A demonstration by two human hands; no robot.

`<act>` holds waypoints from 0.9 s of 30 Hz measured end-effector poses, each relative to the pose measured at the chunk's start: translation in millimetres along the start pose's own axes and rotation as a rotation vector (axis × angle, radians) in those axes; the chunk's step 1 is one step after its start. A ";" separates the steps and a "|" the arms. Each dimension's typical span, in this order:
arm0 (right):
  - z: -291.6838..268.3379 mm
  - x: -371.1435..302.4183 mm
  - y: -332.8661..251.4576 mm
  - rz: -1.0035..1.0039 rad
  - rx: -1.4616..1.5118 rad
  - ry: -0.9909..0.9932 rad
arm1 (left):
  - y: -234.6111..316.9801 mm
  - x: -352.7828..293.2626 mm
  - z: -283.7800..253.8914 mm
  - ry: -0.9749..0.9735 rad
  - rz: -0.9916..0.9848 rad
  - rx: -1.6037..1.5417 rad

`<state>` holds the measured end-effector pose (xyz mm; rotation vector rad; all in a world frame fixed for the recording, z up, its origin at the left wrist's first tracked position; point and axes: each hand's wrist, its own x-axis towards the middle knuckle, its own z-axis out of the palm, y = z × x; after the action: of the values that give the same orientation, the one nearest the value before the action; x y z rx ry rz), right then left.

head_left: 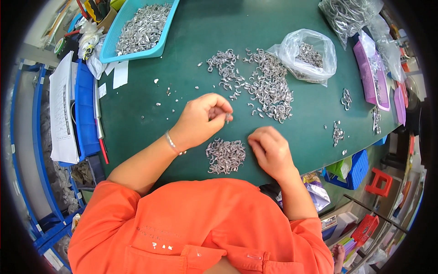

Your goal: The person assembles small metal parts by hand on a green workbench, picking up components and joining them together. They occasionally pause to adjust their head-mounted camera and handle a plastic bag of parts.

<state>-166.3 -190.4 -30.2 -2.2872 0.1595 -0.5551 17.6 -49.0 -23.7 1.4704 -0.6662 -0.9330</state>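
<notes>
My left hand (203, 116) is raised over the green table with its fingers curled, and a small curved metal piece (227, 118) is pinched between thumb and fingertips. My right hand (271, 148) is closed, thumb against fingers, beside a small heap of grey curved metal pieces (226, 156) close to my body. Whatever its fingers may hold is hidden. Beyond both hands spreads a larger loose pile of similar open-ring pieces (271, 89). Its right upper edge meets a clear plastic bag (325, 61) with more of them inside.
A turquoise basket (107, 57) full of silver metal parts stands at the far left. Blue bins with papers (62, 109) line the left edge. Far right hold a bag of metal rings (349, 18) and a purple basket (366, 75). Small clusters of parts (338, 133) lie at right.
</notes>
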 end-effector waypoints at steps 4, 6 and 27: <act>-1.8 3.4 -4.4 -0.004 0.006 0.064 | -0.8 -18.8 -5.1 -0.191 0.078 0.006; 5.4 10.9 10.6 0.036 -0.222 0.233 | 2.0 -21.9 -2.0 -0.271 0.075 0.133; -6.3 15.7 21.3 0.029 -0.303 0.252 | -19.5 39.0 28.3 -0.022 0.682 0.875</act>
<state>-153.8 -213.8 -36.1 -2.4926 0.4249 -0.8528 11.3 -94.3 -48.4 1.7666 -1.5960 -0.0924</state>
